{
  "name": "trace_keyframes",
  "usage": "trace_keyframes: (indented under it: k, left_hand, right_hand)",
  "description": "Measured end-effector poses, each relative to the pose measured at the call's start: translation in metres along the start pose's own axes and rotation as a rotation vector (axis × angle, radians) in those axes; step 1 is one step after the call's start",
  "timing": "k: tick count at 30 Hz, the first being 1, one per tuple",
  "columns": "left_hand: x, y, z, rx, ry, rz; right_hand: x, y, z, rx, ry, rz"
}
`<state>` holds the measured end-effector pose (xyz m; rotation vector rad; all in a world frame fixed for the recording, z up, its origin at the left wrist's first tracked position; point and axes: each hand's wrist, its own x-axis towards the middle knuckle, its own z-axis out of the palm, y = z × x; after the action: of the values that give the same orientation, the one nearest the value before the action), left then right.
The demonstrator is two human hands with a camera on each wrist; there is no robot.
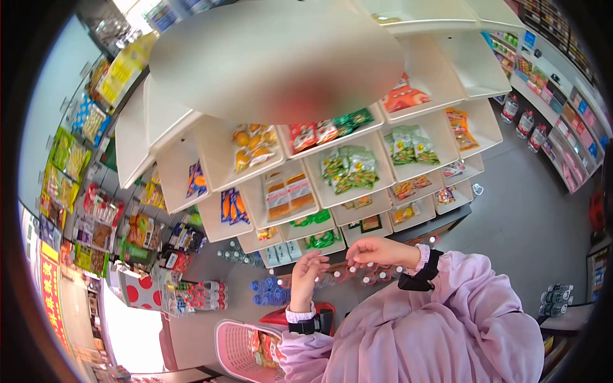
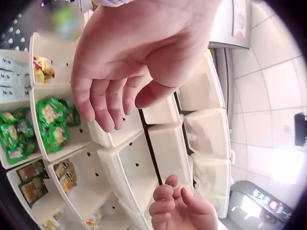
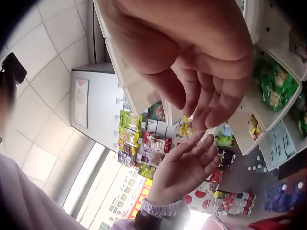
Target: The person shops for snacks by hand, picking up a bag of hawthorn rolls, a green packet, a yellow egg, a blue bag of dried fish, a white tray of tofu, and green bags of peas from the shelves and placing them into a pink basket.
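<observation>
In the head view my left hand [image 1: 306, 279] and right hand [image 1: 382, 251] are raised in front of my body, fingertips toward each other with a small gap. Neither holds anything. The left wrist view shows my left hand [image 2: 139, 62] with loosely bent fingers and nothing in the palm. My right hand [image 3: 192, 62] hangs with relaxed, slightly bent fingers in the right wrist view. Beyond both hands stands a rack of white bins [image 1: 255, 185] with packaged snacks, among them green packets [image 1: 350, 168] and brown packs [image 1: 288, 195].
A pink basket [image 1: 225, 338] holding orange-red packets stands at my lower left. Bottles [image 1: 373, 278] line the floor at the rack's foot. Bagged snacks [image 1: 67, 156] hang on the left wall. Shelves [image 1: 568, 127] stand at the right. A blurred oval covers the rack's upper part.
</observation>
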<state>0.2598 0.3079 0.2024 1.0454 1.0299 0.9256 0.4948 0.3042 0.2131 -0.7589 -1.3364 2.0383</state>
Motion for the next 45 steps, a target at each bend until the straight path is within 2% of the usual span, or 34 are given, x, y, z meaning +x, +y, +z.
trace_keyframes:
  k: [2, 7, 10, 13, 16, 19, 23, 26, 27, 30, 33, 36, 40, 45]
  left_hand:
    - [0.012, 0.009, 0.025, 0.065, -0.034, -0.004]
    - [0.048, 0.058, 0.087, 0.136, -0.139, 0.203]
    - [0.069, 0.099, 0.116, 0.232, -0.17, 0.338]
    - [0.095, 0.13, 0.134, 0.323, -0.181, 0.464]
    - [0.127, 0.15, 0.148, 0.505, -0.135, 0.628]
    - [0.153, 0.161, 0.165, 0.751, 0.002, 0.763]
    - [0.189, 0.155, 0.171, 0.684, -0.048, 0.694]
    - [0.194, 0.158, 0.175, 0.705, -0.037, 0.624]
    - [0.197, 0.158, 0.173, 0.713, -0.061, 0.607]
    - [0.201, 0.154, 0.17, 0.713, -0.067, 0.639]
    - [0.205, 0.153, 0.165, 0.691, -0.081, 0.59]
    - [0.206, 0.15, 0.162, 0.548, -0.099, 0.55]
    - [0.207, 0.147, 0.157, 0.533, -0.027, 0.617]
    - [0.18, 0.15, 0.17, 0.083, 0.059, 0.57]
  right_hand:
    - [-0.016, -0.019, -0.012, -0.008, 0.053, -0.072]
    - [-0.033, -0.07, -0.053, -0.057, 0.047, -0.271]
    - [-0.029, -0.102, -0.076, -0.237, 0.114, -0.496]
    - [-0.029, -0.148, -0.092, -0.506, 0.25, -0.606]
    - [-0.029, -0.198, -0.103, -0.939, 0.451, -0.588]
    - [0.002, -0.211, -0.126, -1.473, 0.695, -0.832]
    - [0.034, -0.216, -0.151, -1.957, 0.621, -0.674]
    - [0.041, -0.224, -0.15, -1.996, 0.529, -0.484]
    - [0.046, -0.221, -0.152, -1.985, 0.583, -0.567]
    - [0.056, -0.215, -0.156, -2.093, 0.589, -0.514]
    - [0.059, -0.219, -0.154, -2.106, 0.504, -0.423]
    - [0.056, -0.222, -0.151, -2.09, 0.477, -0.38]
    - [0.047, -0.227, -0.142, -2.07, 0.569, -0.48]
    - [0.021, -0.242, -0.117, -1.916, 0.637, -0.514]
